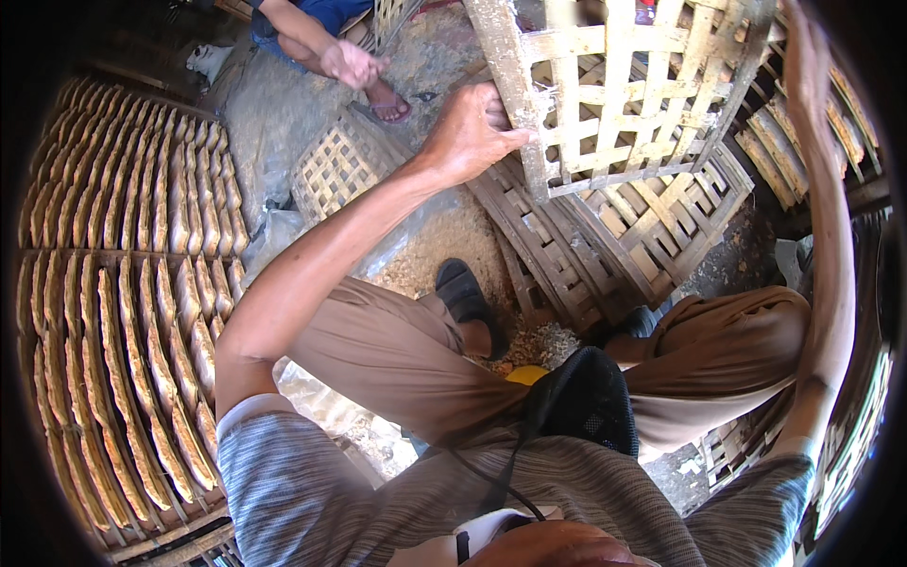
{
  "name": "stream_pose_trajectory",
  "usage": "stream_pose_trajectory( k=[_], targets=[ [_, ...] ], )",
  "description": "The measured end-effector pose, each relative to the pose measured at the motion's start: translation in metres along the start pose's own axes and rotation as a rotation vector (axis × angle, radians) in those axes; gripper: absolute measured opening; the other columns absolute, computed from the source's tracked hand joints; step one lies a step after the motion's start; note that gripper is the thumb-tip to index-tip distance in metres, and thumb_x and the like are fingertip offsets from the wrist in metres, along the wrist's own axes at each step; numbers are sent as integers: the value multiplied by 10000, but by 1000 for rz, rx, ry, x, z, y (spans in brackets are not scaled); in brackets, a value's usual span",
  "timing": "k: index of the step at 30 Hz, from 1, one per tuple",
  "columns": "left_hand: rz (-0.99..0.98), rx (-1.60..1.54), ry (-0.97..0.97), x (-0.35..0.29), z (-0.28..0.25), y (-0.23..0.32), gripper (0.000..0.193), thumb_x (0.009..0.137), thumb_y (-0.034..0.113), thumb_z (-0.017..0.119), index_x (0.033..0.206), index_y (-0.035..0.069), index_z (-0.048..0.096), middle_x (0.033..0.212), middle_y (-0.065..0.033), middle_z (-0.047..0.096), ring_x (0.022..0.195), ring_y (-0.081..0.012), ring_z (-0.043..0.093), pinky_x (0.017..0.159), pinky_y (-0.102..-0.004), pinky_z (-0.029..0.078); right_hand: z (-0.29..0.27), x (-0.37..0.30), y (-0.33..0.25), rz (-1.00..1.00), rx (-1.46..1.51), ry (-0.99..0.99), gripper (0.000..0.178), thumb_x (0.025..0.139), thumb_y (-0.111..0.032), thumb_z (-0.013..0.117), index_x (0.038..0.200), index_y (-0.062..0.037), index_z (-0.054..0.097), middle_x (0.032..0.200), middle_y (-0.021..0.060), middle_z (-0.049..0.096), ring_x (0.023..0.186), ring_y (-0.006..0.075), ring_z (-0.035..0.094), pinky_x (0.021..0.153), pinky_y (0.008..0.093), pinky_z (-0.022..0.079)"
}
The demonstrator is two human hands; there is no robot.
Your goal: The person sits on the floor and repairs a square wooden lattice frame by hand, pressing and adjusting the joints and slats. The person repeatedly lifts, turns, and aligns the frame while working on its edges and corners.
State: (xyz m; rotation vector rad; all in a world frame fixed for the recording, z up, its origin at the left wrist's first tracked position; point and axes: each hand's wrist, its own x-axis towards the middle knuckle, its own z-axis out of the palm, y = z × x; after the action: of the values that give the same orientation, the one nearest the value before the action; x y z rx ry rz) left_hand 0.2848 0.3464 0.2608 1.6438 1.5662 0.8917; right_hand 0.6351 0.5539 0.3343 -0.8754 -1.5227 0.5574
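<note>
A woven bamboo tray with a wooden rim is held up on edge in front of me, leaning over a stack of similar trays. My left hand is closed around its left rim, fingers curled behind the wood. My right hand reaches up beside the tray's right rim at the top of the view. Its fingertips run out of the picture, so its grip is hard to make out. Beneath lie the stacked bamboo trays, tilted between my feet.
Racks of long pale-orange strips fill the left side. Another woven tray lies on the floor ahead. A co-worker's hand and sandalled foot are at the far side. More strips sit at far right. Sawdust-like crumbs cover the floor.
</note>
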Motion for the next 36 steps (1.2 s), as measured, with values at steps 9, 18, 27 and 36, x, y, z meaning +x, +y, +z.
stream_pose_trajectory(
  k=[9, 18, 27, 36],
  targets=[
    [69, -63, 119, 15, -34, 25, 197, 967, 186, 754, 997, 10, 673, 925, -152, 755, 889, -215, 764, 733, -328, 670, -17, -12, 69, 384, 24, 64, 747, 1066, -595, 476, 1517, -1, 527, 1355, 112, 630, 1218, 193, 544, 1094, 388, 394],
    [442, -102, 203, 31, -66, 77, 389, 940, 165, 794, 1261, 5, 641, 1146, -166, 760, 1035, -214, 758, 891, -366, 656, -16, -37, 39, 460, 179, 154, 733, 1032, -603, 543, 1342, 56, 626, 1182, 141, 675, 1043, 201, 623, 984, 368, 469],
    [333, -77, 112, 25, -58, 72, 316, 961, 162, 764, 1215, -15, 698, 1095, -153, 777, 996, -197, 765, 859, -335, 644, -26, -41, 38, 423, 213, 143, 671, 1065, -537, 538, 1379, 53, 596, 1207, 111, 661, 1065, 162, 609, 960, 329, 479],
    [503, -83, 170, 27, -65, 92, 277, 983, 115, 734, 1216, -26, 684, 1095, -184, 764, 987, -195, 763, 855, -313, 651, -29, -48, 29, 392, 237, 129, 539, 1052, -553, 568, 993, -27, 671, 759, -18, 545, 653, 79, 469, 587, 263, 366]
  ],
)
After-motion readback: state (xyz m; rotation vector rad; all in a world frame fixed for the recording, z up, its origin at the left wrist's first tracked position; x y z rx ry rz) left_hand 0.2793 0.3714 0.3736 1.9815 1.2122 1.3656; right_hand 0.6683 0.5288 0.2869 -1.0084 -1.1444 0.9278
